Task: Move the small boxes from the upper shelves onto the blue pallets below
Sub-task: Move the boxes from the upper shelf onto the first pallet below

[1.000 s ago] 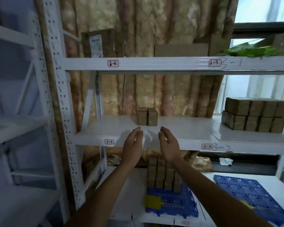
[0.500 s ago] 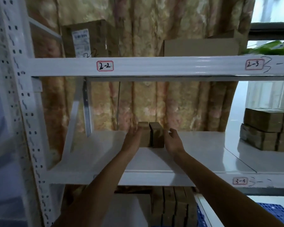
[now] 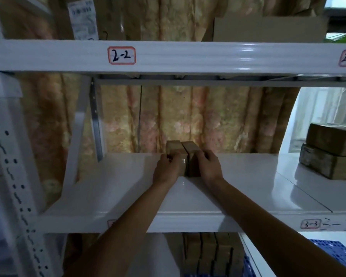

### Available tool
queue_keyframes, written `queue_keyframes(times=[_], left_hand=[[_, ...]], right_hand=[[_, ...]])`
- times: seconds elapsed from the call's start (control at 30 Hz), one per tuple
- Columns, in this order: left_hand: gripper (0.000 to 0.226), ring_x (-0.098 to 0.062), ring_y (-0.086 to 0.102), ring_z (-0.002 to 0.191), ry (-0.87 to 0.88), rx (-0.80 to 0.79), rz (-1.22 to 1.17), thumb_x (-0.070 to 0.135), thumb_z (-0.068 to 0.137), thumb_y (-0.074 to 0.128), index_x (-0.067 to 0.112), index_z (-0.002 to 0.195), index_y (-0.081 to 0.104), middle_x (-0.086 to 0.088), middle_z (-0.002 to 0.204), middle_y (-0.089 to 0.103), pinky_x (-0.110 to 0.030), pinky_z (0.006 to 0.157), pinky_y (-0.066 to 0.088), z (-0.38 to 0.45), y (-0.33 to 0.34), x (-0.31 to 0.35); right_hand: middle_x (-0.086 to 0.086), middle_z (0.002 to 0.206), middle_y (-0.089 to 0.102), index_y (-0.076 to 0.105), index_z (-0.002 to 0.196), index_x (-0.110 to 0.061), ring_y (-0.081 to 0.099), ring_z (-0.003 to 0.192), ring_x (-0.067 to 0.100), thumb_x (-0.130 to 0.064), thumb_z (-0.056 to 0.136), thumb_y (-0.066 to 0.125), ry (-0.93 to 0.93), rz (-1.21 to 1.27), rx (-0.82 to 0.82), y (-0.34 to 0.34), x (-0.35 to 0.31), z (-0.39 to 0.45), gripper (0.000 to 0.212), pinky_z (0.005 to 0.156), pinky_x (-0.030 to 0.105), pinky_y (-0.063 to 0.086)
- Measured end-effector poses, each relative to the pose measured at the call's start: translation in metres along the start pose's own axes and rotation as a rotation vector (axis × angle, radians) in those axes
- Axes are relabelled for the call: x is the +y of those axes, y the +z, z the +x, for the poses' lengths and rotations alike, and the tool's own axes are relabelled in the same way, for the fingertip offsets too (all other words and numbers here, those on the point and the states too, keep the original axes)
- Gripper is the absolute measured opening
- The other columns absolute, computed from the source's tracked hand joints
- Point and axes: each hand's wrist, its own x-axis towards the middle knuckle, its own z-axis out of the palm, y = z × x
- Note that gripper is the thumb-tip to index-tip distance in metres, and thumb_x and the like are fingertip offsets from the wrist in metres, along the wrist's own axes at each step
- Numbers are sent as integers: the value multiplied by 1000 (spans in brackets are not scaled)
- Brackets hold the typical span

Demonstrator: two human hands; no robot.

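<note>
1. Fingers (image 3: 169, 157) of the left hand (image 3: 166, 169) were curled over the outer side and top edge of the left small box (image 3: 173, 149), pressing it inward.
2. Both small boxes stood side by side, touching, deep on the white shelf (image 3: 238, 176).
3. Right hand (image 3: 207, 166) clamped the outer side of the right small box (image 3: 191, 147), fingers wrapped on it.
4. Step in hand was judged to be the pickup. Next move called for lifting the pair together and lowering it to the blue pallet (image 3: 336, 252).

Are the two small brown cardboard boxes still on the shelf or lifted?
On the white shelf: both boxes rest there, hands gripping.
</note>
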Motion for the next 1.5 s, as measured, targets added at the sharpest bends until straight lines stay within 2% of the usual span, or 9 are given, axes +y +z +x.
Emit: queue_keyframes(times=[0.17, 0.33, 0.43, 0.8, 0.97, 1.07, 1.2, 1.3, 1.5], left_hand=[[61, -28, 61, 115, 14, -8, -29, 63, 96, 45, 22, 140, 53, -5, 132, 63, -49, 104, 49, -9, -4, -1], [51, -23, 63, 108, 90, 16, -93, 60, 94, 48, 26, 131, 58, 1, 120, 66, -44, 99, 51, -46, -8, 19], [34, -11, 60, 93, 113, 14, -115, 58, 96, 49, 32, 116, 56, 7, 106, 64, -38, 85, 49, -84, -10, 32], [29, -7, 58, 89, 118, 33, -132, 58, 95, 49, 33, 108, 56, 11, 100, 63, -28, 64, 39, -269, 9, 41], [36, -9, 63, 96, 157, 57, -206, 53, 92, 56, 30, 120, 60, 8, 109, 68, -29, 71, 46, -337, 33, 0], [33, -3, 60, 101, 133, 34, -250, 43, 100, 59, 29, 130, 55, 14, 116, 60, -25, 77, 47, -367, 47, -34], [39, -15, 58, 113, -23, -43, -255, 46, 100, 59, 35, 136, 45, 14, 121, 55, -38, 92, 51, -390, 63, -80], [33, -12, 62, 106, -78, -36, -250, 42, 100, 61, 31, 130, 52, 7, 122, 60, -33, 83, 53, -393, 78, -109], [43, -14, 64, 107, -178, -57, -155, 51, 93, 61, 31, 131, 59, 8, 123, 67, -43, 98, 54, -370, 95, -156]], right_hand=[[8, 121, 72, 65, 122, -25, 66, 107, 25, -41, 104, 51, -2, 21, -13, -9, -10, -17, 28, 97, 43, 54], [5, 127, 69, 62, 136, -21, 65, 115, 26, -47, 104, 51, -57, 19, -5, -33, -30, -45, 43, 100, 46, 54], [2, 124, 69, 61, 138, -21, 66, 111, 24, -47, 104, 51, -97, 48, -6, -54, -42, -71, 44, 88, 38, 54], [-4, 116, 71, 62, 130, -23, 68, 106, 17, -42, 105, 53, -149, 144, 0, -150, -58, -236, 33, 91, 38, 58], [-8, 118, 73, 64, 131, -26, 69, 108, 6, -43, 99, 63, -119, 224, -2, -182, -23, -310, 36, 88, 27, 58], [-5, 123, 72, 66, 130, -27, 68, 115, 13, -34, 101, 66, -76, 256, -15, -191, 6, -344, 30, 96, 35, 58], [-10, 124, 70, 66, 131, -28, 65, 111, 1, -28, 100, 68, -33, 210, -8, -194, 43, -374, 32, 81, 12, 54], [-13, 120, 71, 67, 127, -29, 66, 105, -6, -26, 99, 69, 12, 188, -43, -189, 76, -383, 28, 78, 7, 52], [-7, 115, 75, 69, 122, -29, 71, 105, 8, -26, 102, 66, 161, 200, -32, -167, 141, -372, 21, 80, 18, 59]])
